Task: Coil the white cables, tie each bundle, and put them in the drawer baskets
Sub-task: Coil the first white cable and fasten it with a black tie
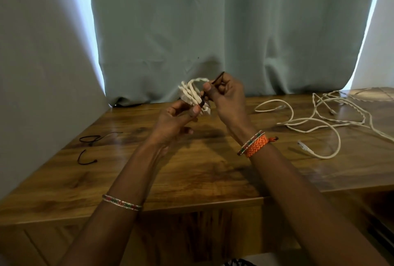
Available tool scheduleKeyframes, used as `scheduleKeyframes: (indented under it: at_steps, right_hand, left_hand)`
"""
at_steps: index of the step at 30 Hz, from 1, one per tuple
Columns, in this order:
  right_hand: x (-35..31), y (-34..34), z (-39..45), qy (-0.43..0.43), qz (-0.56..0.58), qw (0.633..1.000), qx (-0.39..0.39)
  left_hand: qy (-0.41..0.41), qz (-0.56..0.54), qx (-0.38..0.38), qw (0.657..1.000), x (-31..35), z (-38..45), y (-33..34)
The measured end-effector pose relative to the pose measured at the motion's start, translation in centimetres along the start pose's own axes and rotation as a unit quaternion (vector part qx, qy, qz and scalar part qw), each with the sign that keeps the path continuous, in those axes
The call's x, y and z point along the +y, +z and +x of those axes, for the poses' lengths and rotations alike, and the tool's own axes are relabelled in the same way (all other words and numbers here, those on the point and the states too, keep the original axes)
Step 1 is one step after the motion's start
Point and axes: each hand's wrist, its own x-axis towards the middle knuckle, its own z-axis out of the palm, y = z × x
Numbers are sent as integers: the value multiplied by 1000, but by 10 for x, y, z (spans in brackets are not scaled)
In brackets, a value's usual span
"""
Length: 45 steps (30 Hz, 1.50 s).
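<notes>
A: Coiled white cable [195, 93] held up above the table [191, 169], in front of the curtain [191, 31]. Why up there rather than flat on the wood?

B: My guess: lifted, both hands can get round it. Left hand [172, 125] grips the lower end of the bundle, thumb on top, so the loops stay together. Right hand [223, 97] pinches a dark tie [215, 80] between thumb and fingers; one end sticks up past the knuckles, the rest runs down across the coil.

A: So the tying step, for this bundle?

B: Looks like it. Whether the tie is already knotted, can't tell; the crossing point sits behind the right thumb.

A: Spare ties?

B: Two dark ties [89, 140] lie on the table's left side, apart from the hands, within reach. Probably for later bundles.

A: Remaining cable?

B: Loose white cables [309, 120] sprawl on the right side of the table, uncoiled, running off the frame edge. How many, can't count; they overlap.

A: Drawer baskets?

B: Not in view. The table front below the arms is dark; no open drawer can be made out.
</notes>
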Motion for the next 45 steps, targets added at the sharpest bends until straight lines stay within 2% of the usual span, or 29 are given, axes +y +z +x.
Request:
scheduleKeyframes:
  at_steps: [1, 3, 4, 5, 6, 7, 10, 12, 15, 18, 22, 28, 31, 35, 39, 43, 45]
  right_hand:
    - [0, -1, 2, -13, -17, 1000, 14]
    - [1, -6, 7, -28, -54, 998, 30]
    - [1, -9, 9, -38, -77, 996, 21]
    - [0, -13, 10, -52, -102, 993, -3]
    - [-2, -15, 10, -64, -120, 990, -39]
    - [-4, -16, 9, -69, -132, 986, -80]
    - [-13, -15, 7, -81, -156, 970, -170]
    - [-15, -17, 9, -122, -197, 962, -146]
    - [-13, -23, 12, -176, -255, 949, -66]
    - [-7, -24, 8, -229, -302, 925, -39]
    - [-8, -24, 4, -271, -318, 908, -20]
    - [-28, -17, -3, -312, -277, 909, -10]
    - [-29, -16, -3, -324, -299, 897, -25]
    - [-32, -19, -3, -251, -221, 942, -36]
    - [-33, -21, -3, -190, -140, 971, -35]
    - [-30, -19, -3, -142, -48, 989, 2]
    - [-28, -18, -3, -127, -4, 991, 29]
  left_hand:
    - [16, 27, 31, 999, 1, -1, -2]
    - [102, 74, 176, 976, 3, -4, -8]
    - [173, 104, 263, 943, 5, -4, -13]
    - [241, 153, 315, 905, 10, -2, -18]
    - [286, 205, 314, 882, 17, -1, -21]
    - [304, 253, 264, 880, 24, 3, -22]
    - [242, 303, 9, 922, 44, 13, -18]
    - [203, 268, -67, 939, 47, 16, -8]
    - [103, 196, -66, 973, 37, 12, 5]
    - [-22, 95, -60, 993, 29, 6, 14]
    - [-70, 7, -100, 993, 30, 2, 20]
    - [-41, -78, -117, 989, 29, 3, 22]
    - [-4, -34, -119, 992, 29, 8, 18]
    - [90, 19, -78, 993, 40, 9, 17]
    - [137, 169, -21, 976, 55, 6, 20]
    - [100, 135, 40, 985, 51, -4, 42]
    - [137, 150, 67, 977, 42, -6, 50]
